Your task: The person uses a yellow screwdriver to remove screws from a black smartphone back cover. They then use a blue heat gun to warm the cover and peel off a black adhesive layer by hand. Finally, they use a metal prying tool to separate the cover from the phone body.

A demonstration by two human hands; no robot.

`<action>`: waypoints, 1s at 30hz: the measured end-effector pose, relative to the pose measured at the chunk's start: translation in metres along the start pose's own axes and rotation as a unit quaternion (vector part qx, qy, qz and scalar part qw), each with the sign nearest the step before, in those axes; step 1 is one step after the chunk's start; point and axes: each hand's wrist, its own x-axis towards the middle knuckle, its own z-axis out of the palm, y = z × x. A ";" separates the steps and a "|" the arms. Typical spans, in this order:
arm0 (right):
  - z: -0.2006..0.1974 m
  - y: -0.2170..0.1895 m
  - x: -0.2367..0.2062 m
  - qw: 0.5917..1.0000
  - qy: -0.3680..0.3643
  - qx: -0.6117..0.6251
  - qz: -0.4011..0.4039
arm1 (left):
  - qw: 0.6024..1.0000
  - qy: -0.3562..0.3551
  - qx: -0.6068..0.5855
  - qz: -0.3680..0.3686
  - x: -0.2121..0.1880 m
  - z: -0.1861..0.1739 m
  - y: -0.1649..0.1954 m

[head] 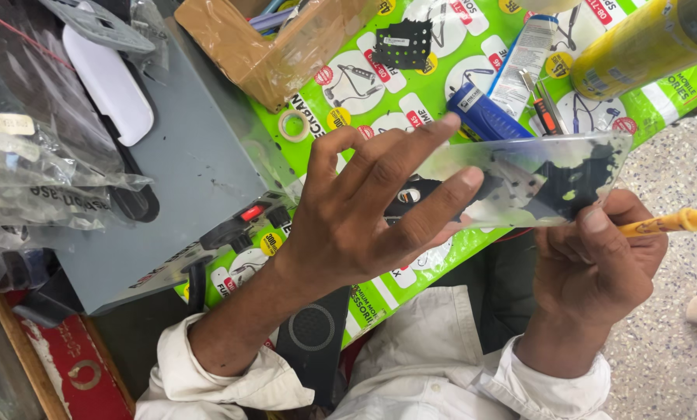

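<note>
Left hand and right hand holding clear film; yellow tool in right, above green table.

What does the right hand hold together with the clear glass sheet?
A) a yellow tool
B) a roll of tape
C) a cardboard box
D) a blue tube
A: the right hand grips a thin yellow tool that sticks out past its fingers while it pinches the corner of the glass sheet; the left hand supports the sheet's other end.
</note>
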 end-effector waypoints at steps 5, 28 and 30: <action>0.000 0.006 -0.003 1.000 0.004 -0.029 -0.001 | 0.996 -0.057 -0.060 -0.044 0.003 0.011 0.007; 0.028 0.033 -0.040 0.932 -0.060 -0.272 -0.232 | 0.475 -0.068 -0.823 -0.305 -0.023 0.041 0.037; 0.026 0.033 -0.038 0.913 -0.097 -0.295 -0.264 | 0.497 -0.069 -0.806 -0.314 -0.026 0.039 0.040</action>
